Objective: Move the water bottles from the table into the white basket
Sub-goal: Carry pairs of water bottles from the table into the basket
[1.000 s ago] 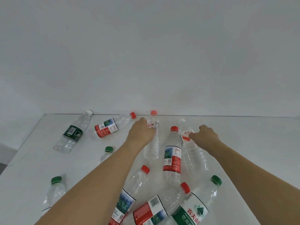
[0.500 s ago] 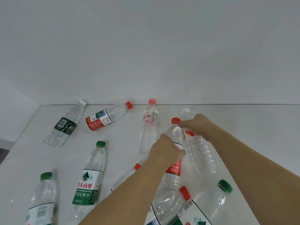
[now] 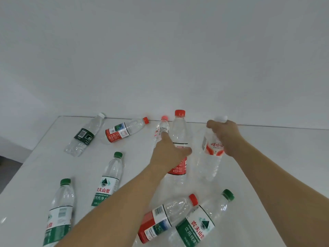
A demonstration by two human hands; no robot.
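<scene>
Head view is showing us gripping two upright water bottles, left hand [image 3: 169, 154] around the red-capped bottle [image 3: 179, 139] and right hand [image 3: 225, 135] around the white-capped bottle [image 3: 211, 157], while seven others are lying on the table [image 3: 267, 157] and the white basket is staying out of sight.

Single head-worn view — the wide-angle camera is looking forward and down from above the near edge of the white table [image 3: 267, 157], facing the blank wall [image 3: 160, 50]. Both forearms are entering from the bottom corners, filling the close foreground — no second view is sharing the scene.
</scene>
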